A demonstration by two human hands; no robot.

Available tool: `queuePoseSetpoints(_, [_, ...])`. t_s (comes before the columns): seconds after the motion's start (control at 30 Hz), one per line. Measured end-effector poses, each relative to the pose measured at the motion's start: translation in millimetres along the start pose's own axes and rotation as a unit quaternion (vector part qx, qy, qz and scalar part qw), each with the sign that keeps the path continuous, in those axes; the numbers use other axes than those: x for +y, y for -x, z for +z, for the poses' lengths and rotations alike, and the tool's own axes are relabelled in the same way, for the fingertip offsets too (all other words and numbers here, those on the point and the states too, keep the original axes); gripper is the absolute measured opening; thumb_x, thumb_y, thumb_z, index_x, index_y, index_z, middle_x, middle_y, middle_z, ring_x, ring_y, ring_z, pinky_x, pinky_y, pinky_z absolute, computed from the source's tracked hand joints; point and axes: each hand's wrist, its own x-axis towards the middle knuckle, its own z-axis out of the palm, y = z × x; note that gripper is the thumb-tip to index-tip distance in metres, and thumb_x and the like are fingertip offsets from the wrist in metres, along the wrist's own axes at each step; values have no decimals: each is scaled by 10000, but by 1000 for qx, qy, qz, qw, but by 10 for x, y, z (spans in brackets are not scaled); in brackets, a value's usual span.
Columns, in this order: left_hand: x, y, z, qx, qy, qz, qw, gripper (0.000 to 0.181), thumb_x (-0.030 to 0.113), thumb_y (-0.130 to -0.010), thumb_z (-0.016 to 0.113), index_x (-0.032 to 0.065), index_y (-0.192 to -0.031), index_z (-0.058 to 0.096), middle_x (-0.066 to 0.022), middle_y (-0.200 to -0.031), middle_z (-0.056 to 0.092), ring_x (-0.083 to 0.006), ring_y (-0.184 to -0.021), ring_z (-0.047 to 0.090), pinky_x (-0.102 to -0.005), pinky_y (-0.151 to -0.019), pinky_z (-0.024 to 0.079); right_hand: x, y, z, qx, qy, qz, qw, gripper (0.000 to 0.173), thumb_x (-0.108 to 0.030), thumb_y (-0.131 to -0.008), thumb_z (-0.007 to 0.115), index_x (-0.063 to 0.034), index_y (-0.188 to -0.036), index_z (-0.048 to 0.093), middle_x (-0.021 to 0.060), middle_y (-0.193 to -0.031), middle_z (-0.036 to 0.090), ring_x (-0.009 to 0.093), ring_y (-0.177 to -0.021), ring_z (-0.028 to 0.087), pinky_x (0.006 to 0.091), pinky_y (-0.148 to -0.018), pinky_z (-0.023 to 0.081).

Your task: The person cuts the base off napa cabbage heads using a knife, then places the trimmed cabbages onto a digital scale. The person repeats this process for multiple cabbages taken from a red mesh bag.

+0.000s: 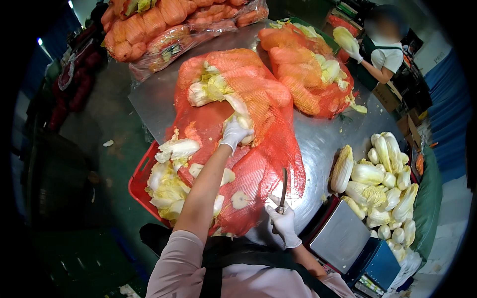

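Observation:
My left hand [234, 133], in a white glove, grips a napa cabbage [244, 123] at the opening of a red mesh sack [268, 89]. The glove hides part of that cabbage. Another pale cabbage [199, 94] shows through the opening farther up, and more bulge under the netting. In my gloved right hand [285, 223] is a knife [284, 190] with a narrow, slightly curved blade pointing away from me. It is held over the sack's lower right edge. A round cut slice of cabbage base [240, 200] lies on the loose netting between my hands.
A red crate [143, 178] of cabbage leaves [167, 190] stands at the metal table's [316, 138] left edge. To the right are a scale [341, 234] and heaped cabbages [376, 178]. Fuller sacks [305, 70] lie beyond. A co-worker [385, 56] holds a cabbage [344, 37] at the far right.

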Motion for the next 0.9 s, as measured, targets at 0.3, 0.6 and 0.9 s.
queuePoseSetpoints(0.3, [-425, 508, 115, 92, 192, 5, 977, 945, 201, -482, 847, 10, -1286, 388, -174, -1179, 529, -271, -1087, 517, -329, -944, 403, -142, 13, -117, 15, -18, 27, 999, 318, -78, -825, 617, -58, -1139, 569, -67, -534, 457, 22, -412, 386, 184, -384, 310])
queuePoseSetpoints(0.6, [-1940, 2270, -343, 275, 410, -37, 869, 754, -45, -593, 751, -37, -1257, 394, -117, -1176, 505, -221, -1053, 509, -310, -891, 443, -44, 136, 123, -84, -29, 48, 995, 321, -94, -816, 612, -83, -1136, 584, -74, -514, 400, 22, -408, 357, 191, -387, 313])
queuePoseSetpoints(0.9, [-1701, 2927, -673, 288, 644, -98, 702, 513, 103, -813, 618, 8, -1265, 393, -120, -1188, 509, -250, -1023, 549, -388, -847, 480, 302, 194, 323, -142, 131, -130, 972, 435, -44, -780, 623, 1, -1194, 496, -12, -757, 580, 19, -484, 384, 191, -445, 367])
